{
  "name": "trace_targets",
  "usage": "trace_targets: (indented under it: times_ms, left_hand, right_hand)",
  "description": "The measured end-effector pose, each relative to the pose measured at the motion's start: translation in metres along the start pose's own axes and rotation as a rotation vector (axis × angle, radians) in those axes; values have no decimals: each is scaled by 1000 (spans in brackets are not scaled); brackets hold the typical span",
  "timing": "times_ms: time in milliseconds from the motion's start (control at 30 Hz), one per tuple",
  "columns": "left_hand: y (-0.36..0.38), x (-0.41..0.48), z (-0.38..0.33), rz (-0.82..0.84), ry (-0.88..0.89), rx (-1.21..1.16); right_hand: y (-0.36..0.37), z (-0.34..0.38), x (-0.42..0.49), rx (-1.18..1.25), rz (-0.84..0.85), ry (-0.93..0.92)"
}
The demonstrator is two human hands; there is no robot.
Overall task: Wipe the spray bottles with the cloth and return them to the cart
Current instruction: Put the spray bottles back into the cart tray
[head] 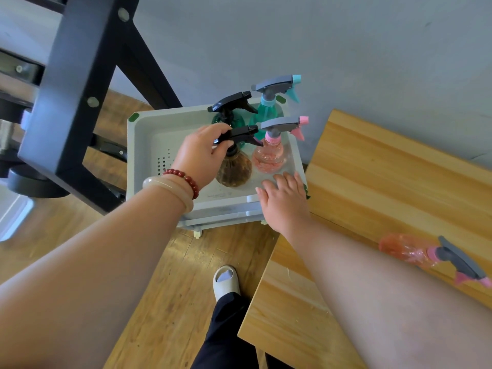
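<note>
The amber spray bottle (234, 170) (ribbed, black trigger head) stands upright in the cart (145, 129) top tray, near side, perhaps touching the pink bottle (269, 158) on its right. The left hand (199, 155) curls round its head; the right hand (286, 201) lies flat-fingered on the near rim.

Beyond the fingers of the left hand (201, 155), passage is blocked by the dark green bottle (231, 104) and the teal bottle (266, 109). Just past the fingertips of the right hand (285, 202) the pink bottle (269, 155) is stood. The gap between both sets of fingers is filled by the brown bottle (234, 170), gripped in the left hand. Bare floor of the cart tray (151, 139) is left open to the left of the left fingers.
</note>
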State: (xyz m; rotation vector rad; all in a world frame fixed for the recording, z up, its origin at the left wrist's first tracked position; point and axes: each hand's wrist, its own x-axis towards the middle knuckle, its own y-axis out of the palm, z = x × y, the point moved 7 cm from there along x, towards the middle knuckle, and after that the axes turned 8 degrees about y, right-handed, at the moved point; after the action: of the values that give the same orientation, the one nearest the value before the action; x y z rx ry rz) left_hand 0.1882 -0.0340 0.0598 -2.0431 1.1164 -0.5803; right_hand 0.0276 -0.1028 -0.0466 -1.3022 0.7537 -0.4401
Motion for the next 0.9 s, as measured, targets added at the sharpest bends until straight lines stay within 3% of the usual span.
trace_targets:
  times_ms: [767, 900]
  left_hand:
    - [13, -17, -8, -140, -55, -4]
    - [21, -27, -12, -52, -128, 94]
  right_hand:
    - [-19, -4, -11, 90, 67, 50]
    - [-25, -15, -23, 110, 80, 63]
